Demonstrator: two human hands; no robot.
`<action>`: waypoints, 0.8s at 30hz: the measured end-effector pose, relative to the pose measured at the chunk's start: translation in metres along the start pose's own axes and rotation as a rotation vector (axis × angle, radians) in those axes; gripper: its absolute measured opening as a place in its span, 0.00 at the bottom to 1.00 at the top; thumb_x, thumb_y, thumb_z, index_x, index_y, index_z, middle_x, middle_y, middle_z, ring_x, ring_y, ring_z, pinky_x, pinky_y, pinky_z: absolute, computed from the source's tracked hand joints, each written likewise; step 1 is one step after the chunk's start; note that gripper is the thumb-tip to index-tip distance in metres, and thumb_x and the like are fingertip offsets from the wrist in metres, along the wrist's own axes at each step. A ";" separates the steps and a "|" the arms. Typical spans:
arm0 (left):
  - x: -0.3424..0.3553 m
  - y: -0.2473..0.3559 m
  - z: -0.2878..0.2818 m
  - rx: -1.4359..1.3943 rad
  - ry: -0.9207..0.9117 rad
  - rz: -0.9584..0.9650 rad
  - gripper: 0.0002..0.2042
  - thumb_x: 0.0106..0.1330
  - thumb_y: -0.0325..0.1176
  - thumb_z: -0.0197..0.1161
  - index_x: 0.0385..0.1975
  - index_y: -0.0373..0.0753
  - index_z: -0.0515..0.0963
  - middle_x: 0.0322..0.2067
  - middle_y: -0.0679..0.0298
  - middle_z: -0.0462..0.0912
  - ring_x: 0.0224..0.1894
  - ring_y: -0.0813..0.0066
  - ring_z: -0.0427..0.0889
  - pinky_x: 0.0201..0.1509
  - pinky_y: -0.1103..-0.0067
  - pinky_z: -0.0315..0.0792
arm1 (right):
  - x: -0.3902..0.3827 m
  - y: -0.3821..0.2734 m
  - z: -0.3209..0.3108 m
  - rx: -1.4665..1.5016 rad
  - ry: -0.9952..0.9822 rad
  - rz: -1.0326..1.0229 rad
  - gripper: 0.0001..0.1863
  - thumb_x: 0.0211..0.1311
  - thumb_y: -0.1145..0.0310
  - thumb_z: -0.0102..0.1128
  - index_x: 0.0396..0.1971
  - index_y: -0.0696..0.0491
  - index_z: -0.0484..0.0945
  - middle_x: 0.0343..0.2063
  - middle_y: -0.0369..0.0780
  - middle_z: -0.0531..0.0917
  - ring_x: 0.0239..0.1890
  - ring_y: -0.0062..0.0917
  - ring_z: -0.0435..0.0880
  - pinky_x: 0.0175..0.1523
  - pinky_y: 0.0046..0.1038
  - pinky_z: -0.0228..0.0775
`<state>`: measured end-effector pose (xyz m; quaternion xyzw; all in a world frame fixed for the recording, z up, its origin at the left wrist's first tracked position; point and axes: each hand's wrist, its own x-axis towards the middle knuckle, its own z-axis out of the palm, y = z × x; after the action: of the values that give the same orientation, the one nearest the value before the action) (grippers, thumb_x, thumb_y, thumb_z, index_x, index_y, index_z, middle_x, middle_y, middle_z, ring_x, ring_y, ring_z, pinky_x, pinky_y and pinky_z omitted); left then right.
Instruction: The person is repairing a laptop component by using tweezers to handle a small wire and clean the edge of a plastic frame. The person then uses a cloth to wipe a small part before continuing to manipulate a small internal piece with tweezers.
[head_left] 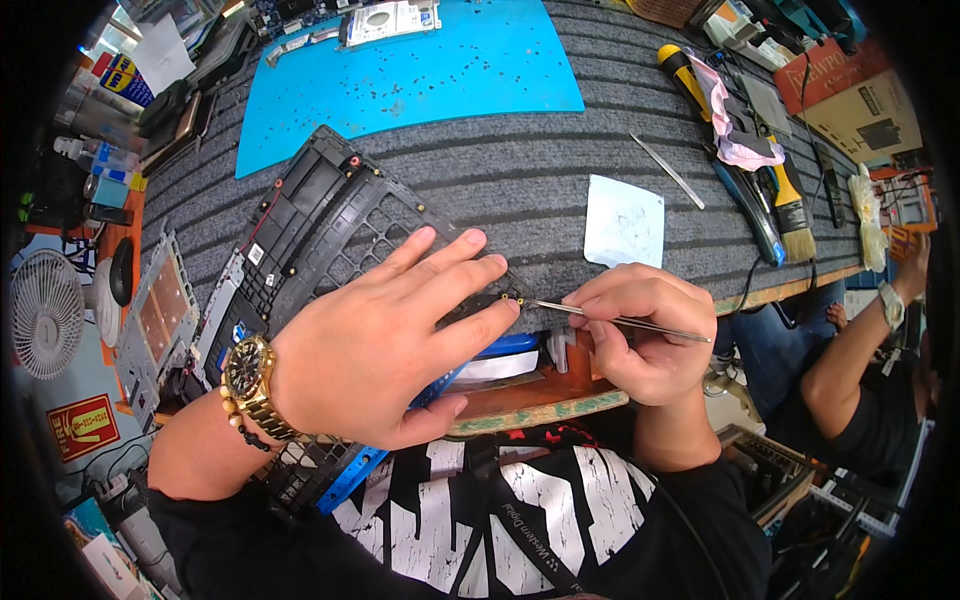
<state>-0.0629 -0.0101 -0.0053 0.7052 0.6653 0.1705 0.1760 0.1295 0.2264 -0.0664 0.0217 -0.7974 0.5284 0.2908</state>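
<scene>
My left hand [375, 340], wearing a gold watch, lies spread over a black plastic laptop casing [315, 210] with a grid pattern. My right hand [650, 335] grips thin metal tweezers [555, 306], their tips at small brass fittings [513, 298] on the casing's right corner, beside my left fingertips. A pale square pad [623, 222] lies just beyond my right hand. Part of the casing is hidden under my left hand and arm.
Blue mat [420, 95] with screws and a drive; metal rod [666, 168]; brush [795, 225] and tools at right; cardboard box [860, 110]; metal panel [155, 300] and fan [48, 315] at left. A co-worker's arm [840, 365] is at far right.
</scene>
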 end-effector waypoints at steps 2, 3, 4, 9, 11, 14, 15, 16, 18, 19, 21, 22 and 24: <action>0.000 0.000 0.000 -0.003 -0.002 -0.001 0.38 0.58 0.41 0.79 0.73 0.41 0.80 0.76 0.45 0.75 0.84 0.38 0.68 0.86 0.45 0.63 | 0.000 0.000 0.000 -0.001 -0.003 -0.001 0.09 0.52 0.88 0.69 0.34 0.63 0.87 0.34 0.49 0.93 0.32 0.31 0.94 0.39 0.28 0.86; 0.000 0.000 -0.001 -0.003 -0.002 -0.001 0.38 0.58 0.41 0.79 0.73 0.41 0.80 0.76 0.45 0.75 0.84 0.38 0.68 0.86 0.45 0.63 | 0.000 0.000 0.000 0.003 -0.004 -0.001 0.09 0.52 0.88 0.69 0.34 0.63 0.87 0.34 0.49 0.93 0.32 0.31 0.94 0.39 0.28 0.86; 0.000 0.000 -0.001 -0.004 -0.004 -0.002 0.38 0.58 0.41 0.79 0.73 0.41 0.80 0.76 0.45 0.75 0.84 0.38 0.68 0.86 0.45 0.63 | 0.000 0.000 -0.001 0.006 -0.005 0.000 0.09 0.52 0.88 0.69 0.34 0.63 0.87 0.34 0.49 0.93 0.32 0.31 0.94 0.39 0.28 0.86; 0.000 -0.001 0.000 -0.007 -0.007 0.001 0.38 0.58 0.41 0.79 0.73 0.41 0.80 0.76 0.44 0.75 0.84 0.38 0.68 0.86 0.45 0.63 | -0.001 0.000 0.001 0.019 0.014 0.008 0.09 0.53 0.88 0.69 0.34 0.63 0.87 0.34 0.49 0.93 0.31 0.30 0.94 0.39 0.27 0.85; 0.000 0.000 0.000 -0.001 -0.003 0.004 0.38 0.58 0.41 0.79 0.73 0.41 0.80 0.76 0.44 0.75 0.84 0.38 0.68 0.86 0.45 0.63 | -0.001 0.000 0.001 0.020 0.021 0.012 0.09 0.53 0.88 0.69 0.34 0.63 0.87 0.33 0.49 0.93 0.31 0.29 0.94 0.38 0.27 0.85; 0.000 0.000 -0.001 0.000 -0.005 0.004 0.38 0.58 0.41 0.79 0.73 0.41 0.80 0.76 0.45 0.75 0.84 0.38 0.68 0.86 0.45 0.63 | 0.000 0.000 -0.001 0.013 0.003 0.000 0.09 0.53 0.87 0.69 0.34 0.62 0.87 0.33 0.48 0.93 0.31 0.29 0.94 0.38 0.27 0.85; 0.000 0.000 -0.001 0.000 -0.005 0.005 0.38 0.58 0.41 0.79 0.73 0.41 0.80 0.76 0.45 0.75 0.84 0.38 0.68 0.86 0.45 0.63 | 0.000 0.000 -0.001 0.013 -0.001 0.000 0.09 0.53 0.87 0.69 0.34 0.62 0.87 0.33 0.48 0.93 0.31 0.29 0.94 0.38 0.27 0.85; 0.000 0.000 -0.001 -0.001 -0.004 0.005 0.38 0.58 0.41 0.79 0.73 0.41 0.80 0.76 0.45 0.75 0.84 0.38 0.68 0.86 0.45 0.63 | 0.000 0.000 -0.001 0.013 -0.006 0.000 0.09 0.53 0.87 0.69 0.34 0.62 0.87 0.33 0.48 0.93 0.31 0.29 0.94 0.38 0.27 0.85; 0.000 0.000 0.000 -0.003 -0.004 0.006 0.38 0.58 0.41 0.79 0.73 0.41 0.80 0.76 0.45 0.75 0.84 0.38 0.69 0.86 0.45 0.63 | 0.000 0.000 -0.001 0.013 -0.006 0.001 0.09 0.53 0.87 0.69 0.34 0.62 0.87 0.33 0.48 0.93 0.31 0.29 0.94 0.38 0.27 0.86; 0.000 0.000 0.000 -0.002 -0.002 0.006 0.38 0.59 0.41 0.79 0.73 0.41 0.80 0.76 0.45 0.75 0.83 0.38 0.69 0.86 0.45 0.63 | 0.000 0.001 -0.001 0.014 -0.007 0.000 0.09 0.53 0.87 0.69 0.34 0.62 0.88 0.34 0.48 0.93 0.31 0.29 0.94 0.38 0.27 0.86; 0.000 0.000 0.000 0.000 0.000 0.005 0.38 0.59 0.41 0.79 0.73 0.41 0.80 0.76 0.45 0.75 0.83 0.38 0.69 0.86 0.45 0.63 | 0.000 0.000 -0.001 0.011 -0.002 0.006 0.09 0.53 0.87 0.69 0.34 0.62 0.88 0.34 0.49 0.93 0.31 0.29 0.94 0.38 0.27 0.86; 0.000 0.000 -0.001 -0.003 -0.002 0.004 0.37 0.59 0.41 0.79 0.73 0.42 0.81 0.76 0.45 0.75 0.83 0.38 0.69 0.86 0.45 0.63 | -0.001 0.000 0.000 0.008 0.004 0.014 0.09 0.53 0.87 0.69 0.35 0.62 0.87 0.34 0.49 0.93 0.31 0.29 0.94 0.38 0.27 0.85; 0.000 0.000 -0.001 -0.006 -0.004 0.003 0.37 0.59 0.41 0.79 0.73 0.43 0.81 0.76 0.44 0.74 0.83 0.37 0.69 0.86 0.45 0.63 | -0.001 -0.001 0.000 0.013 0.015 0.026 0.09 0.53 0.87 0.69 0.35 0.62 0.87 0.34 0.49 0.93 0.31 0.29 0.94 0.39 0.27 0.85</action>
<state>-0.0634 -0.0102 -0.0044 0.7059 0.6635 0.1714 0.1790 0.1307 0.2251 -0.0661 0.0092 -0.7919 0.5375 0.2895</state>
